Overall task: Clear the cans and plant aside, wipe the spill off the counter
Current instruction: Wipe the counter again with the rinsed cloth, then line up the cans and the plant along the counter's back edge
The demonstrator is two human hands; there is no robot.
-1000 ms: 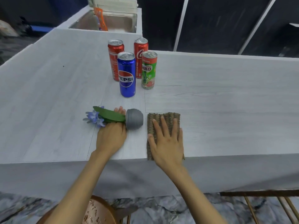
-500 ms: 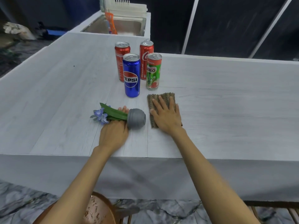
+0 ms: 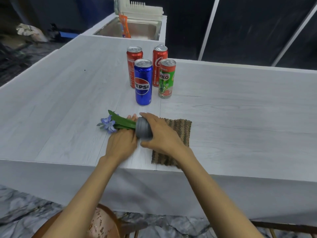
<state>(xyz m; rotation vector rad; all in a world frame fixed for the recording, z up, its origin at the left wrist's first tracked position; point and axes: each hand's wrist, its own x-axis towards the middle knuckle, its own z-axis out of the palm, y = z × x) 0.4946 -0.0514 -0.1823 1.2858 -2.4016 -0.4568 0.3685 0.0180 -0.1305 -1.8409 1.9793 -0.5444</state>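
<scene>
The right hand [image 3: 161, 134] wraps its fingers round the pot [image 3: 142, 127]. The left hand [image 3: 122, 143] lays straight fingers against the leaves [image 3: 124, 122].

Pale grey wood-grain counter [image 3: 240, 117]. The right hand [image 3: 161, 133] grips the grey ribbed pot [image 3: 143, 128] of a purple-flowered green plant [image 3: 120, 123] lying on its side. Beneath and right of the grip, a brown woven cloth [image 3: 181, 127] lies flat, reaching the near edge. Beyond the grip, upright and clustered: blue Pepsi can [image 3: 143, 82], green Milo can [image 3: 166, 79], and behind them the left red cola can [image 3: 134, 55] and right red cola can [image 3: 159, 54].

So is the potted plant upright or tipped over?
Tipped over: its grey pot lies sideways on the counter, leaves pointing left.
</scene>
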